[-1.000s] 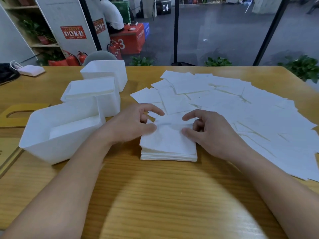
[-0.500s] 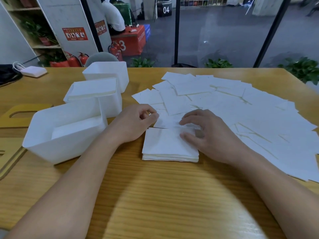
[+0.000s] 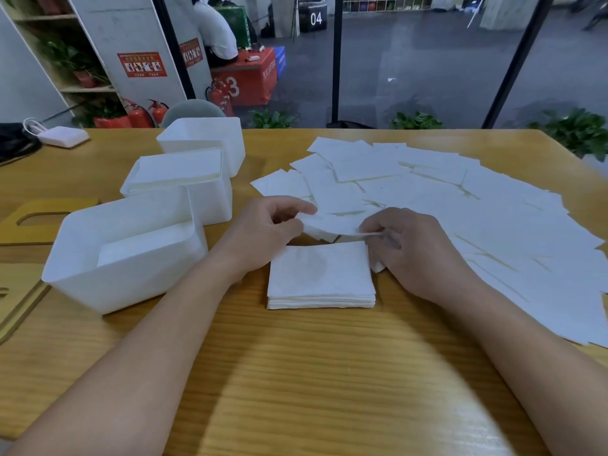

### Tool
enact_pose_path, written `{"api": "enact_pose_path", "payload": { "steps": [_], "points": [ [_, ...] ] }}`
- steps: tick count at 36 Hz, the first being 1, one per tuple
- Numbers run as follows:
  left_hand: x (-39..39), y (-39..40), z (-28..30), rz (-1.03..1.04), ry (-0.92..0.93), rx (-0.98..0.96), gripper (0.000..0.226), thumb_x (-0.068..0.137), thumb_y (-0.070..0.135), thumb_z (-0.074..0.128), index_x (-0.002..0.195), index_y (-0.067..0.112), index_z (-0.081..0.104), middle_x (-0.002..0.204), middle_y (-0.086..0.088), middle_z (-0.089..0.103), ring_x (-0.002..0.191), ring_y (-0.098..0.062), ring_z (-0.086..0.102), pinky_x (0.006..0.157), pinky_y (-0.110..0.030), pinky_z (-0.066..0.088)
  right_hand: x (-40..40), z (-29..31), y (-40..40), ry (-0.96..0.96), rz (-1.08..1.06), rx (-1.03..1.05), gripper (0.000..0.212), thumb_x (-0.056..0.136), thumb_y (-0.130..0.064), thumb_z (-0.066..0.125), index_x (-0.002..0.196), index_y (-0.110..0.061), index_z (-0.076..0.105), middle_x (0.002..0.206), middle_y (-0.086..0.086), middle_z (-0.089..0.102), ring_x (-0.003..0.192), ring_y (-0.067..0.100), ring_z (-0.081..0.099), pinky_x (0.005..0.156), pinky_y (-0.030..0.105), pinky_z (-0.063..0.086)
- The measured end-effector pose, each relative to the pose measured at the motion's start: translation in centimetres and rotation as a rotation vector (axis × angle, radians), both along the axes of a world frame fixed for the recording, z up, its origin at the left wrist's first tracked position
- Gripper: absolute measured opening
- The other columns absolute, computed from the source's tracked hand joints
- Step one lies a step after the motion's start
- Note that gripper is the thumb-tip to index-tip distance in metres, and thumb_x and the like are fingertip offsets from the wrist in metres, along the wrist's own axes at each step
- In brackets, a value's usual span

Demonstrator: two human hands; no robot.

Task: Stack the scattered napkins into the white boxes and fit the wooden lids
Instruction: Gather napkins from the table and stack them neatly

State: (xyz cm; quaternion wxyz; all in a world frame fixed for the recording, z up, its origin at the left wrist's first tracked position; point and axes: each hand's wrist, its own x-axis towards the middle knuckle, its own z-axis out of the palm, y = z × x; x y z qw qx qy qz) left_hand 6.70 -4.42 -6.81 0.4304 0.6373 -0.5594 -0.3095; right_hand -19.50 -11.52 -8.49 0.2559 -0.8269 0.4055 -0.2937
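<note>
A neat stack of white napkins (image 3: 320, 278) lies on the table in front of me. Just behind it, a single napkin (image 3: 332, 225) is lifted off the table, pinched at its left edge by my left hand (image 3: 263, 235) and at its right edge by my right hand (image 3: 411, 255). Many scattered napkins (image 3: 460, 218) cover the table to the right. Three white boxes stand at the left: the near box (image 3: 131, 284) holds a low pile of napkins, the middle box (image 3: 210, 202) is filled to the top, the far box (image 3: 230, 139) shows no contents.
Wooden lids (image 3: 29, 222) with a slot lie at the table's left edge, and another wooden piece (image 3: 19, 291) below them. A white charger (image 3: 62, 136) sits at the far left. Beyond the table are plants, fire extinguishers and a seated person.
Both hands left the top of the stack and reached just behind it. They now lift one loose napkin between them above the table.
</note>
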Motion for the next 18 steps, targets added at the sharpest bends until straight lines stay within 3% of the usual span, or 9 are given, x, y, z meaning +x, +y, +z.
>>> {"api": "enact_pose_path", "payload": {
  "steps": [3, 7, 11, 12, 14, 16, 18],
  "points": [
    [0.2, -0.1, -0.2, -0.032, -0.045, -0.052, 0.041, 0.090, 0.005, 0.074, 0.113, 0.038, 0.082, 0.106, 0.008, 0.076, 0.099, -0.014, 0.069, 0.088, -0.027, 0.056, 0.0, 0.3, 0.1, -0.116, -0.038, -0.006, 0.013, 0.104, -0.022, 0.068, 0.102, -0.030, 0.078, 0.102, -0.017, 0.074, 0.099, 0.002, 0.065, 0.076, 0.015, 0.045],
    [-0.1, -0.4, -0.3, 0.042, -0.203, -0.162, 0.008, 0.091, 0.035, 0.087, 0.096, 0.038, 0.082, 0.100, 0.010, 0.069, 0.085, -0.013, 0.061, 0.078, -0.032, 0.053, 0.2, 0.8, 0.5, -0.217, -0.069, -0.061, 0.011, 0.104, -0.022, 0.071, 0.107, -0.027, 0.080, 0.107, -0.021, 0.075, 0.109, 0.001, 0.066, 0.078, 0.009, 0.040],
    [0.0, -0.4, 0.4, 0.110, -0.178, -0.309, 0.008, 0.096, 0.037, 0.082, 0.094, 0.030, 0.082, 0.115, 0.009, 0.060, 0.083, -0.006, 0.055, 0.075, -0.019, 0.046, 0.4, 1.5, 1.2, -0.329, -0.095, -0.088, 0.010, 0.104, -0.022, 0.071, 0.107, -0.028, 0.079, 0.105, -0.020, 0.076, 0.108, 0.005, 0.067, 0.070, 0.016, 0.044],
    [0.1, -0.3, 0.7, 0.104, -0.145, -0.350, 0.006, 0.097, 0.032, 0.082, 0.093, 0.028, 0.082, 0.114, 0.006, 0.062, 0.083, -0.008, 0.057, 0.075, -0.020, 0.046, 0.4, 1.6, 1.4, -0.352, -0.100, -0.090, 0.010, 0.104, -0.022, 0.071, 0.107, -0.028, 0.079, 0.104, -0.020, 0.076, 0.107, 0.006, 0.068, 0.070, 0.015, 0.043],
    [0.3, -0.1, 1.1, 0.070, -0.090, -0.394, 0.006, 0.099, 0.024, 0.079, 0.094, 0.022, 0.082, 0.103, -0.004, 0.068, 0.084, -0.019, 0.061, 0.073, -0.034, 0.048, 0.5, 1.9, 1.6, -0.402, -0.096, -0.081, 0.011, 0.104, -0.020, 0.071, 0.106, -0.027, 0.079, 0.101, -0.018, 0.077, 0.102, 0.010, 0.070, 0.073, 0.013, 0.045],
    [0.3, 0.0, 1.4, 0.032, -0.058, -0.392, 0.012, 0.103, 0.019, 0.074, 0.096, 0.010, 0.079, 0.088, -0.020, 0.065, 0.080, -0.038, 0.057, 0.071, -0.050, 0.046, 0.8, 2.1, 1.7, -0.468, -0.085, -0.058, 0.010, 0.105, -0.019, 0.070, 0.105, -0.024, 0.079, 0.096, -0.011, 0.077, 0.093, 0.015, 0.072, 0.075, 0.027, 0.055],
    [0.2, 0.1, 1.5, -0.007, -0.017, -0.366, 0.012, 0.105, 0.016, 0.071, 0.098, 0.008, 0.077, 0.080, -0.028, 0.056, 0.072, -0.039, 0.048, 0.065, -0.049, 0.040, 0.9, 2.3, 1.8, -0.536, -0.078, -0.003, 0.009, 0.105, -0.018, 0.070, 0.107, -0.021, 0.078, 0.088, -0.002, 0.076, 0.082, 0.023, 0.071, 0.075, 0.044, 0.059]
  ]
}}
